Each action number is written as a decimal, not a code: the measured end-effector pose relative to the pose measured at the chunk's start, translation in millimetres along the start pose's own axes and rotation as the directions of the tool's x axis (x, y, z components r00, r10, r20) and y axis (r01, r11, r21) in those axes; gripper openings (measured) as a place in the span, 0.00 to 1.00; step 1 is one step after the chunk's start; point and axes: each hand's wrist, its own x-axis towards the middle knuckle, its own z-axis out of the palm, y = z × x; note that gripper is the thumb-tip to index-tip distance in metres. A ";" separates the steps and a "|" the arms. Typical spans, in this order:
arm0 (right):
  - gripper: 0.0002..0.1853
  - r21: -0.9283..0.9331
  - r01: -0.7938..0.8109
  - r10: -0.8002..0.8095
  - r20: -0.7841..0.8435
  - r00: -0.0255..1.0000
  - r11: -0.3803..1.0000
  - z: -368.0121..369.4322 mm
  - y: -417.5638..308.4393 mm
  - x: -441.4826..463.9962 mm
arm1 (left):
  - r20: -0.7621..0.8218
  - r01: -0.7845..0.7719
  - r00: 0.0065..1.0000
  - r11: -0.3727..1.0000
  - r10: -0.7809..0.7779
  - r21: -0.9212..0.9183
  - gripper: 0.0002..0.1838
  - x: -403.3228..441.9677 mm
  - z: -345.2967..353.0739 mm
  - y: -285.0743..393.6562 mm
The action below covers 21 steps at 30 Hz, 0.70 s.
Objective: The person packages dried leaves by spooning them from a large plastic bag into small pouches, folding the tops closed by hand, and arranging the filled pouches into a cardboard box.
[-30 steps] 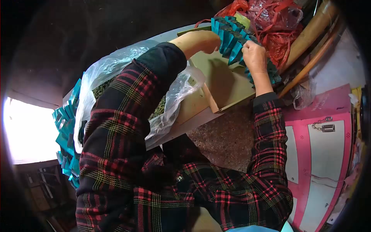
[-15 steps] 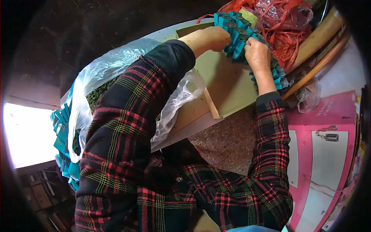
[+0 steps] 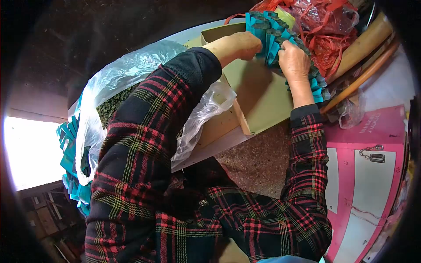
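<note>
Over the upper end of a shallow wooden tray point(image 3: 244, 117), my left hand point(image 3: 249, 45) is curled closed against a row of teal paper packets point(image 3: 267, 36) with dark contents at their tops. Its fingertips are mostly hidden. Just right of it, my right hand point(image 3: 293, 62) is pinched closed at the same row; whatever lies between its fingers is too small to make out. Below my left forearm, a clear plastic bag point(image 3: 127, 65) lies open with dark green dried leaves point(image 3: 115, 105) in it.
Red plastic bags point(image 3: 326, 39) are heaped beyond the packets. Bamboo poles point(image 3: 364, 46) slant at the right, above a pink and white cabinet point(image 3: 348, 175) with a latch. More teal packets point(image 3: 70, 153) hang at the far left, beside a bright opening. Speckled floor shows below the tray.
Both hands have shifted slightly up and to the right in view, and my right hand's pinch has stayed closed. The whole scene has also shifted a little with the camera.
</note>
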 end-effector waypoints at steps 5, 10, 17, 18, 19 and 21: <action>0.08 0.014 -0.011 0.010 0.026 1.000 1.000 -3.9 -0.6 -1.5 | 0.011 0.011 1.000 0.990 -0.013 0.144 0.11 -0.8 -4.4 3.2; 0.09 0.023 -0.018 0.017 0.054 0.998 1.000 -4.0 -2.3 -4.3 | -0.067 -0.079 0.993 0.978 0.094 0.193 0.10 0.2 -4.5 4.0; 0.08 0.067 -0.022 0.023 -0.008 1.000 0.997 2.7 3.4 -6.9 | -0.134 -0.128 0.977 0.961 0.164 0.244 0.11 1.6 -8.4 4.9; 0.08 0.058 -0.011 0.011 -0.011 1.000 0.998 3.1 4.4 -5.9 | -0.158 -0.125 0.973 0.958 0.170 0.258 0.10 2.8 -8.4 5.0; 0.08 0.050 0.001 0.000 -0.013 1.000 0.999 3.5 4.8 -5.8 | -0.181 -0.122 0.968 0.955 0.175 0.270 0.09 3.4 -7.5 5.2; 0.08 0.046 0.036 -0.035 -0.034 0.999 0.998 3.5 4.7 -6.7 | -0.188 -0.123 0.965 0.951 0.181 0.284 0.08 3.9 -5.9 4.3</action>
